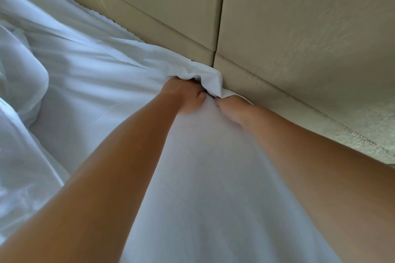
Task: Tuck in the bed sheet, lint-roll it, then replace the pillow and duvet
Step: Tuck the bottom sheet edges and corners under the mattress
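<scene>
A white bed sheet (192, 177) covers the mattress and runs up to a beige padded headboard (299, 38). Its edge is bunched into a loose fold (205, 80) right against the headboard's bottom panel. My left hand (186, 97) grips the sheet just below that fold, its fingers curled into the cloth. My right hand (234, 109) sits beside it, close to the headboard, fingertips buried in the sheet at the gap. The fingers of both hands are mostly hidden by fabric. Both forearms stretch forward over the sheet.
A rumpled white duvet (19, 96) is heaped at the left side of the bed. The headboard is split into panels by seams, with one vertical seam (221, 17) ending just above my hands.
</scene>
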A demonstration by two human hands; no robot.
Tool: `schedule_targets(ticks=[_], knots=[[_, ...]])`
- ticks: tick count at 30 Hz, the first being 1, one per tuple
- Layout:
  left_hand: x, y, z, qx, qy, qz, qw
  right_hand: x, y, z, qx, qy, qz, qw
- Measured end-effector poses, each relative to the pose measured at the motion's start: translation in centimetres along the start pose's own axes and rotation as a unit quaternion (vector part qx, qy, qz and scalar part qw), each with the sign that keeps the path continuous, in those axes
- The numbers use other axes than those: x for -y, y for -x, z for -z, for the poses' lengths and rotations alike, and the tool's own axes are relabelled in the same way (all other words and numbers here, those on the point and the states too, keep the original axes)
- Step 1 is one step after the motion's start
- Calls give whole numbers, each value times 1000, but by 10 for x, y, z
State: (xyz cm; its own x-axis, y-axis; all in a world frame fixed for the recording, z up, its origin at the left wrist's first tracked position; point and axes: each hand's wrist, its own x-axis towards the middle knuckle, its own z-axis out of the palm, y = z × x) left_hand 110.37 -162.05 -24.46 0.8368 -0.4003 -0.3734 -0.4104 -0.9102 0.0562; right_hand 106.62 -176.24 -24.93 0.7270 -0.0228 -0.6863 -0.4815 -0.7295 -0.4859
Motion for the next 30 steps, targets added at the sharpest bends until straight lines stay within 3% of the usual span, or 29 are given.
schedule_targets(ticks=[3, 5, 7, 10, 13, 17, 19, 22, 25, 27, 30], knots=[[-2, 0, -1, 15, 17, -7, 1000, -18, 16, -7, -66, 85, 117, 987], [-1, 0, 0, 14, 38, -8, 999, -32, 32, -14, -174, 145, 257, 940], [2, -1, 0, -1, 46, -12, 999, -33, 42, -13, -231, 158, 343, 897], [4, -5, 0, -4, 62, -17, 998, -19, 36, -7, -170, 164, 259, 937], [9, -4, 3, -5, 99, -25, 995, -1, 22, -7, -113, 93, 142, 979], [26, 14, -6, -120, 106, -62, 985, 26, -4, -3, 5, 14, -48, 999], [32, 24, -14, -189, 62, -110, 974, 33, -12, -6, -10, -18, -70, 997], [36, 28, -24, -230, -5, -97, 968, 41, -18, -15, 1, -62, -62, 996], [34, 26, -22, -136, -9, -13, 991, 38, -23, -18, -12, -55, -44, 997], [41, 17, -18, -78, -28, 12, 996, 30, -11, -25, -97, 60, 30, 993], [47, 8, -9, -68, -41, -4, 997, 19, 18, -38, -290, 114, 206, 928]])
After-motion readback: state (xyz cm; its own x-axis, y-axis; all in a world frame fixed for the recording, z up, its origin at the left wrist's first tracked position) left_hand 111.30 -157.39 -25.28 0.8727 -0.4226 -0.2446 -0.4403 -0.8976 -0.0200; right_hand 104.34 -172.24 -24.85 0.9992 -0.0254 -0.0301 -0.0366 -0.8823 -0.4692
